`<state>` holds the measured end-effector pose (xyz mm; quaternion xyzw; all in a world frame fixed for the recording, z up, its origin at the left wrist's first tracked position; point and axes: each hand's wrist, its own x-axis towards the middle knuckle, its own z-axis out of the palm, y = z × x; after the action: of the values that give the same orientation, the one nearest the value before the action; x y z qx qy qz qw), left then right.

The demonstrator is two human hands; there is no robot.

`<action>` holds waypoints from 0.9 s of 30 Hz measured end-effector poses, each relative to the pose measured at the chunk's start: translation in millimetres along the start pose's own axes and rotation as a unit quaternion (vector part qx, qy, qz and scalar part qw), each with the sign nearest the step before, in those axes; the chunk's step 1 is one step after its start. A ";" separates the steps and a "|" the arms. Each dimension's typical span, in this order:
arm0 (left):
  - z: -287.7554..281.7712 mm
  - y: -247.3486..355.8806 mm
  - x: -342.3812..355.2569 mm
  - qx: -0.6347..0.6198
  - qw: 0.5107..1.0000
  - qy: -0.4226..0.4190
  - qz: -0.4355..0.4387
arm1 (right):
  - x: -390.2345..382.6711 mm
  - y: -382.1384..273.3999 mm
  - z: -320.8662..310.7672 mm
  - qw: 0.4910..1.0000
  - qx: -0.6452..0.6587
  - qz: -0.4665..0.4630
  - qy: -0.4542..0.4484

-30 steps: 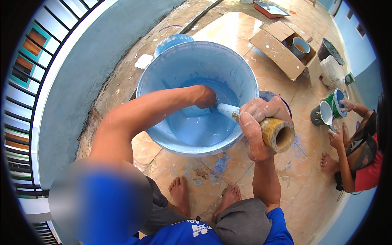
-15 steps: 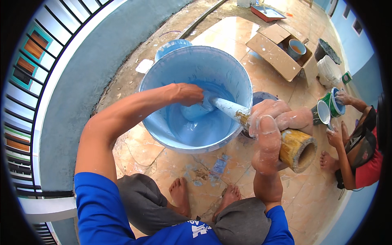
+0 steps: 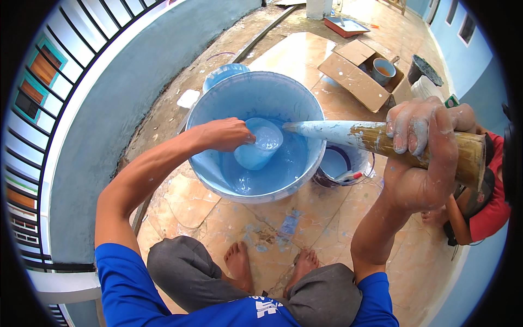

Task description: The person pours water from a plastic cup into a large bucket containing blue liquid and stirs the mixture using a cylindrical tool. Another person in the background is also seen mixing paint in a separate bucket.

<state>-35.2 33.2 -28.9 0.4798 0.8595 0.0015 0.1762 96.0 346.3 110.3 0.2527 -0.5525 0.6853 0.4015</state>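
Note:
A large round tub of light blue paint stands on the tiles before me. My left hand is closed on the rim of a small translucent pail, which sits tilted inside the tub with blue paint in it. Off to the right, my right hand wraps round the thick end of a bamboo pole. The pole lies nearly level over the tub's right rim. Its narrow, paint-coated tip is above the tub, just right of the small pail and apart from it.
Against the tub's right side stands a smaller bucket with a red-handled brush. Behind the tub is a blue-smeared basin. A cardboard box holds a paint pot. A person in red crouches at right.
The pole has come up out of the small pail and swung right, with my right hand moving up and right. The small pail is now raised higher in the tub, its opening showing.

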 end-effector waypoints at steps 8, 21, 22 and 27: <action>-13.7 9.5 -39.8 0.041 0.987 0.154 0.008 | -25.7 35.3 10.3 0.997 0.052 0.064 0.010; -46.3 30.6 -75.7 0.036 0.964 0.260 -0.048 | -108.2 101.2 23.1 0.999 0.027 0.031 0.002; -46.6 30.9 -76.6 0.038 0.962 0.265 -0.048 | -108.3 98.6 16.2 0.998 -0.018 0.060 -0.004; -50.4 27.8 -75.9 0.050 0.957 0.280 -0.051 | -108.4 92.0 3.4 0.990 -0.060 0.121 -0.038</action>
<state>8.7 -6.0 46.1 0.4240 0.8968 0.0833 -0.0956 78.9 307.6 -25.4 0.1855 -0.6343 0.6839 0.3091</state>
